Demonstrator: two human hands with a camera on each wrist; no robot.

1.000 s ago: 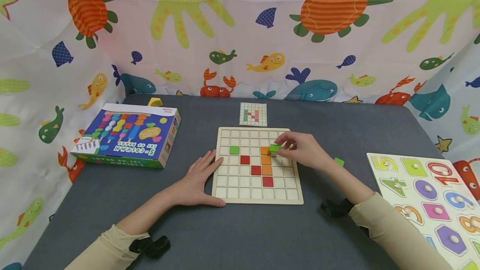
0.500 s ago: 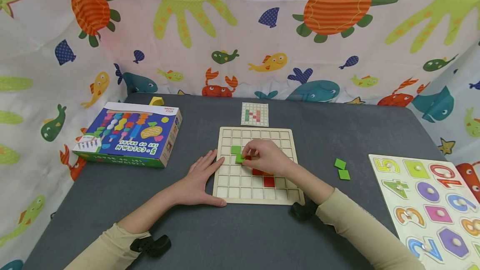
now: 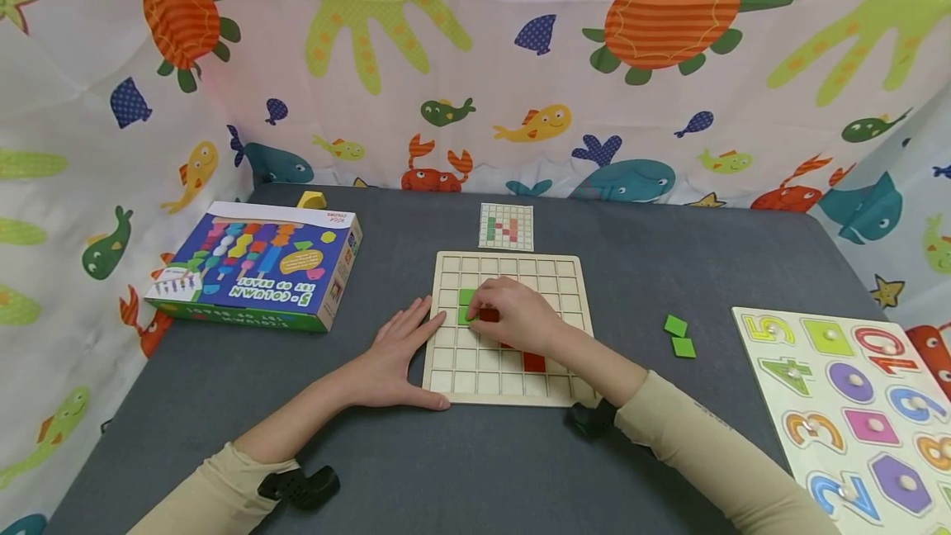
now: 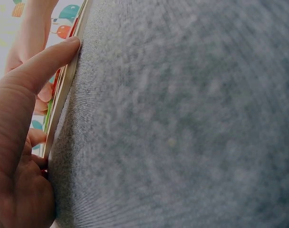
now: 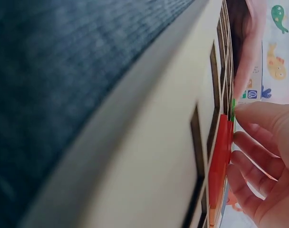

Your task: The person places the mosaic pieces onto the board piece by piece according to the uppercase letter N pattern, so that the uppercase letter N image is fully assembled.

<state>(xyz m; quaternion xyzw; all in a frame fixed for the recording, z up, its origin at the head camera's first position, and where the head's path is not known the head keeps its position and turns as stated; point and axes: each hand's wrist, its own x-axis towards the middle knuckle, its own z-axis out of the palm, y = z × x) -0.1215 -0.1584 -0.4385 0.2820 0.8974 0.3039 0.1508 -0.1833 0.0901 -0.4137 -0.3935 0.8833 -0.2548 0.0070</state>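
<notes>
The wooden grid board [image 3: 513, 397] lies flat on the grey table. Along its left edge rests my left hand [image 3: 386, 362], fingers and thumb spread; the left wrist view shows this hand [image 4: 21, 109] against the board's side. My right hand [image 3: 523, 316] is over the middle of the board, thumb and index finger at a green tile [image 3: 463, 315] lying in a cell just below another green tile [image 3: 466, 296]. In the right wrist view the right thumb meets the green tile [image 5: 233, 109], near red tiles [image 5: 220, 152]. A red tile [image 3: 533, 362] shows below the hand, which hides the orange tiles in the head view.
A small pattern card [image 3: 506, 227] lies behind the board. Two loose green tiles, one upper [image 3: 675, 325] and one lower [image 3: 683, 347], lie right of it. A number puzzle board [image 3: 825, 403] is at far right, a blue box [image 3: 253, 267] at left with a yellow piece [image 3: 312, 200] behind.
My right hand has carried a green tile leftward across the board, and the tile now lies beneath the other green one. The loose tiles at right are uncovered. My left hand stays put.
</notes>
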